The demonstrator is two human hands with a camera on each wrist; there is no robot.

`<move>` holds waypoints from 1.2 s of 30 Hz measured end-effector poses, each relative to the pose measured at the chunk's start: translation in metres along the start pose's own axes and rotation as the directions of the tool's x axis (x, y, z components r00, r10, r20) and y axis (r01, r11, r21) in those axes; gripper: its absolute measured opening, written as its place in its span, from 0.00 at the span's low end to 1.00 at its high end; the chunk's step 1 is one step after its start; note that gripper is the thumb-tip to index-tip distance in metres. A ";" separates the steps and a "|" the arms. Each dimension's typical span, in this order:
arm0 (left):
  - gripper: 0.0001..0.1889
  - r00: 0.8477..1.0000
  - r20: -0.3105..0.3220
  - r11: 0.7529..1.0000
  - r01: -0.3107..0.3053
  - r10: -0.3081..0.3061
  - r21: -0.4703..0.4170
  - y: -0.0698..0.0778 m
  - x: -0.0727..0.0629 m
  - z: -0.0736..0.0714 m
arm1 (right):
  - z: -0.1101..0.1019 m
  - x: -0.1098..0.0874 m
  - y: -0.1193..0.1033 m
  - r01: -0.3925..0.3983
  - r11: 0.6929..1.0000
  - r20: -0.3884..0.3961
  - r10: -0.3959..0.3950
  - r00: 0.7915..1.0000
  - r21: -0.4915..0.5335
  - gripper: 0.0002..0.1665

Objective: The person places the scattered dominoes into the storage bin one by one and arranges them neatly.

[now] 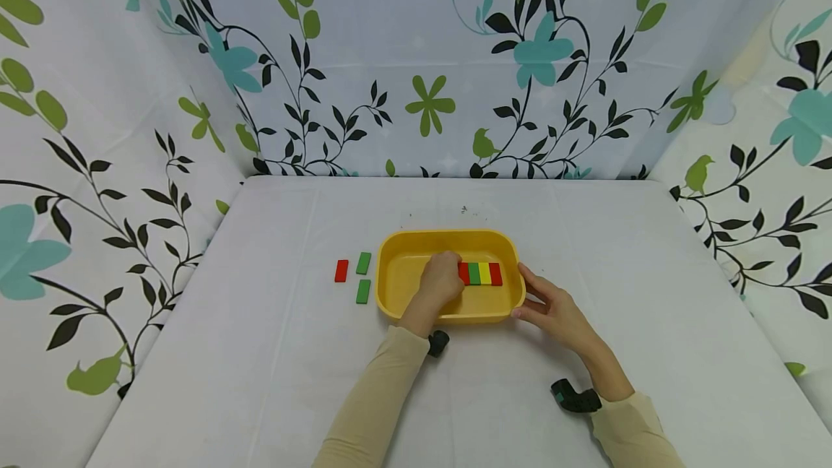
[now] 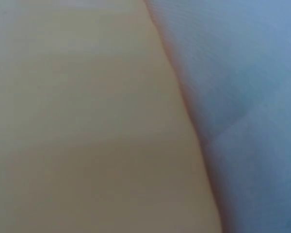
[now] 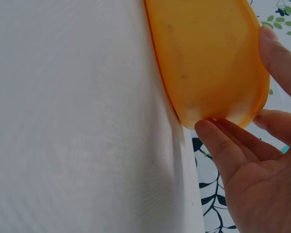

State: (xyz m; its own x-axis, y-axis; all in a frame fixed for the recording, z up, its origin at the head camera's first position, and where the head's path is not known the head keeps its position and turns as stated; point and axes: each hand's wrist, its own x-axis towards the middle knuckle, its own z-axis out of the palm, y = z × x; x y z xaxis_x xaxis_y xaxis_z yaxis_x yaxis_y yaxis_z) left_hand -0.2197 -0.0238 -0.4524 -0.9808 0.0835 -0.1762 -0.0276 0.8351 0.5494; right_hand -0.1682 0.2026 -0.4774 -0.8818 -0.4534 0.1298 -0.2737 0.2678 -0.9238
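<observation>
A yellow plastic tray [image 1: 403, 258] lies on the table, a row of small flat tiles standing side by side in it. From right to left the row goes red, yellow [image 1: 484, 274], green [image 1: 474, 274] and red [image 1: 464, 274]. My left hand [image 1: 440, 280] reaches into the tray with curled fingers at the left end of the row, on the last red tile; its fingertips are partly hidden. At the tray's right end, my right hand [image 1: 549, 309] holds the wall between thumb and fingers. The right wrist view shows that hand [image 3: 262, 179] against the tray's outer side [image 3: 208, 63].
Left of the tray lie one red tile [image 1: 341, 271] and two green tiles, one farther back [image 1: 363, 263] and one nearer [image 1: 363, 291]. A white cloth covers the table [image 1: 260, 352]. Leaf-patterned curtains [image 1: 429, 63] hang behind and at both sides.
</observation>
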 end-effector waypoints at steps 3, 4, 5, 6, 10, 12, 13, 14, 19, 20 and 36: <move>0.23 1.000 0.004 1.000 0.002 -0.002 0.001 0.001 0.000 0.000 | 0.000 0.000 0.000 -0.003 1.000 -0.001 0.003 1.000 -0.001 0.50; 0.23 1.000 0.005 1.000 0.005 -0.005 -0.003 0.001 0.000 0.000 | 0.000 0.000 0.001 -0.003 1.000 -0.001 0.003 1.000 -0.003 0.50; 0.23 1.000 0.006 1.000 0.007 -0.007 -0.005 0.001 0.000 0.000 | 0.000 0.000 0.001 -0.004 1.000 -0.001 0.004 1.000 -0.003 0.50; 0.24 1.000 0.007 1.000 0.010 -0.010 -0.006 0.001 0.000 0.000 | 0.000 0.000 0.001 -0.005 1.000 -0.001 0.005 1.000 -0.004 0.50; 0.24 1.000 0.007 1.000 0.013 -0.013 -0.009 0.002 0.000 -0.001 | -0.001 0.001 0.000 -0.007 1.000 -0.002 0.007 1.000 -0.004 0.50; 0.24 1.000 0.006 1.000 0.007 -0.007 -0.007 0.002 0.001 0.000 | -0.001 0.001 0.000 -0.007 1.000 -0.003 0.007 1.000 -0.003 0.50; 0.24 1.000 0.005 1.000 0.003 -0.003 -0.005 0.001 0.001 0.000 | -0.001 0.001 0.000 -0.006 1.000 -0.003 0.006 1.000 -0.003 0.50; 0.24 1.000 0.004 1.000 -0.002 0.002 -0.003 0.001 0.001 0.000 | -0.001 0.001 0.000 -0.006 1.000 -0.004 0.006 1.000 -0.003 0.50; 0.24 1.000 0.004 1.000 -0.016 0.016 -0.006 0.000 0.000 0.000 | 0.000 0.001 0.002 0.003 1.000 -0.002 -0.003 1.000 0.003 0.50; 0.25 1.000 0.004 1.000 -0.016 0.016 -0.012 0.000 0.000 0.001 | 0.000 0.001 0.002 0.003 1.000 -0.002 -0.003 1.000 0.005 0.50; 0.26 0.988 -0.103 0.990 -0.121 0.113 -0.077 0.004 -0.016 -0.009 | 0.000 0.001 0.002 0.001 1.000 0.000 -0.001 1.000 -0.020 0.48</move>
State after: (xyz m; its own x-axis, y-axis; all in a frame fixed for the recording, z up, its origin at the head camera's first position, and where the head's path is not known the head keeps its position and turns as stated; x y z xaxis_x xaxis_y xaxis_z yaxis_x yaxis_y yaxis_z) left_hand -0.2054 -0.0268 -0.4406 -0.9923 0.1208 -0.0281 0.0766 0.7746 0.6278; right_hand -0.1696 0.2029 -0.4794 -0.8817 -0.4532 0.1307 -0.2821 0.2845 -0.9163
